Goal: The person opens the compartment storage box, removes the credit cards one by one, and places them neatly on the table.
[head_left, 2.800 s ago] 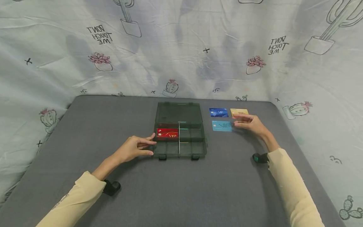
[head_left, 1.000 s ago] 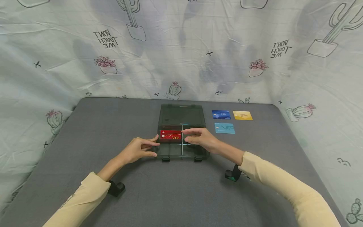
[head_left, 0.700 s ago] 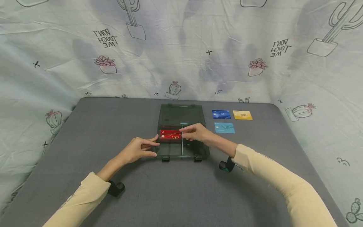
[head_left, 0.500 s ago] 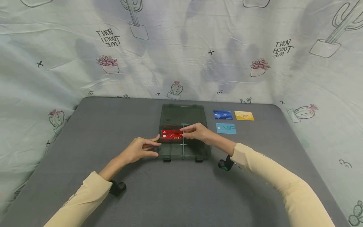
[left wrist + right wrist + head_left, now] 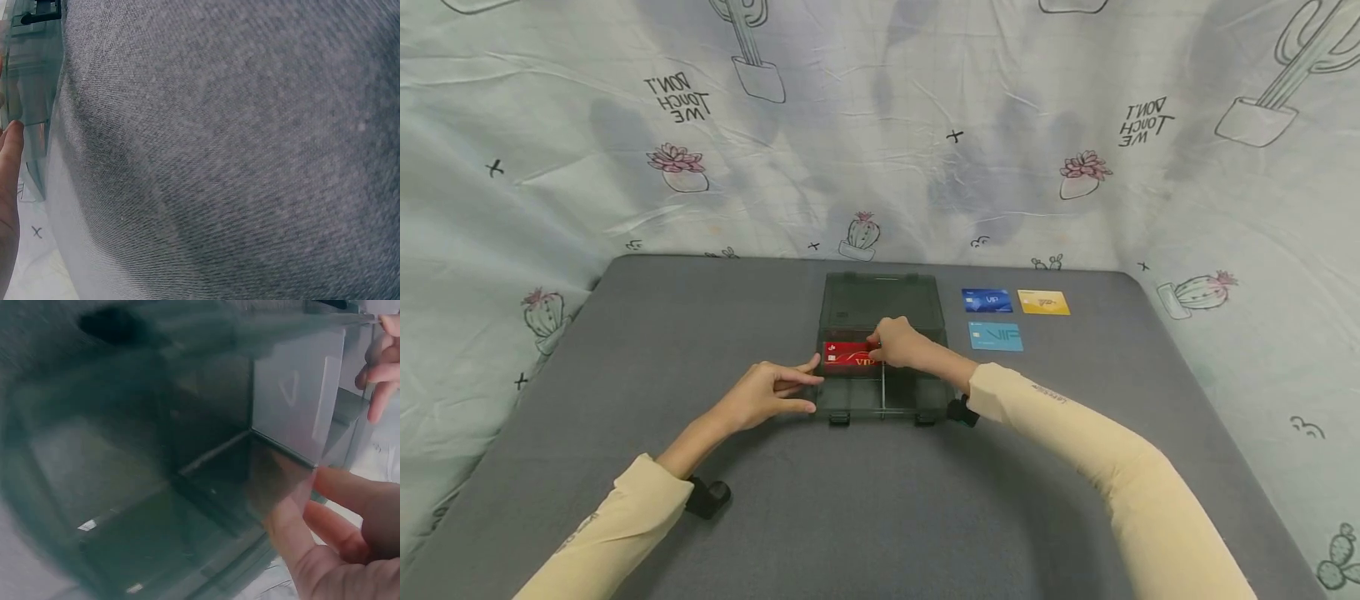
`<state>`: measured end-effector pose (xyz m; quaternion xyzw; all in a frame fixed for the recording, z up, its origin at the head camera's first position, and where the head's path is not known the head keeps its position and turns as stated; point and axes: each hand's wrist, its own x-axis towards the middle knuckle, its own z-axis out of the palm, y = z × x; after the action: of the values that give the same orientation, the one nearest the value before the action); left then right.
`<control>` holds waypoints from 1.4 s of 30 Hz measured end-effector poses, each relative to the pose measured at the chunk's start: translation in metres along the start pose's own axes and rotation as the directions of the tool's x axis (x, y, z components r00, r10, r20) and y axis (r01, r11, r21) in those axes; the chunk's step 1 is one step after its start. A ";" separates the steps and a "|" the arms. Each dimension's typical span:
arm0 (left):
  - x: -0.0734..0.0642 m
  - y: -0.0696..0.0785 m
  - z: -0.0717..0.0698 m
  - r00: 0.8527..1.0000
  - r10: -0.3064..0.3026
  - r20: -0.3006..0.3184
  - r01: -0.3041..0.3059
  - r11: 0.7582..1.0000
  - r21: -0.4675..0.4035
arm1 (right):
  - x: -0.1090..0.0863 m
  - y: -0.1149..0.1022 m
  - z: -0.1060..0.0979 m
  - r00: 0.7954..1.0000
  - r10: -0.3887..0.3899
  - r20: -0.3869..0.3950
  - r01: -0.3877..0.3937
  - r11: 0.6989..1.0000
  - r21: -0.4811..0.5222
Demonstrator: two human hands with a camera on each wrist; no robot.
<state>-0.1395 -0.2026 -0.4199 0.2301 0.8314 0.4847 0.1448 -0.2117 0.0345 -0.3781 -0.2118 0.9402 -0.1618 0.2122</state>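
Note:
A dark translucent box (image 5: 898,414) lies with its lid (image 5: 880,300) folded back, split into compartments by a divider (image 5: 883,392). The red VIP card (image 5: 844,353) sits in its back left compartment. My right hand (image 5: 902,343) reaches in from the right, and its thumb and curled fingertips pinch at the card's right end by the divider. In the right wrist view the thumb (image 5: 294,540) shows beside the divider. My left hand (image 5: 758,396) rests fingertips at the box's left side, fingers extended; one finger (image 5: 11,153) shows in the left wrist view.
Right of the box on the grey table (image 5: 880,517) lie a dark blue card (image 5: 987,301), a yellow card (image 5: 1043,302) and a light blue card (image 5: 996,337). A cactus-print cloth (image 5: 820,158) encloses the table's back and sides.
My right hand has come left from beside the yellow and light blue cards to the red card, and its fingers have curled in there. My left hand stays at the box.

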 end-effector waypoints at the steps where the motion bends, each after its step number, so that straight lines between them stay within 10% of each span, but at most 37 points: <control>1: 0.000 0.000 0.000 1.000 -0.002 -0.001 0.002 1.000 0.001 | 0.002 -0.004 0.001 1.000 0.012 0.008 -0.012 0.999 -0.041; 19: 0.004 -0.003 -0.004 1.000 0.003 0.008 -0.003 1.000 -0.031 | 0.020 -0.021 -0.001 0.985 0.123 0.124 -0.081 0.950 -0.301; 30: 0.003 -0.001 -0.005 1.000 -0.007 -0.006 0.007 1.000 -0.016 | 0.020 -0.015 0.002 0.978 0.153 0.141 -0.121 0.969 -0.214; 42: 0.002 -0.001 -0.004 1.000 -0.020 -0.002 0.020 0.999 -0.030 | -0.009 -0.014 0.001 0.996 0.054 -0.070 -0.058 0.997 -0.055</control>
<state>-0.1434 -0.2048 -0.4191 0.2190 0.8264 0.4960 0.1521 -0.1994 0.0270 -0.3702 -0.1855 0.9568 -0.1358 0.1782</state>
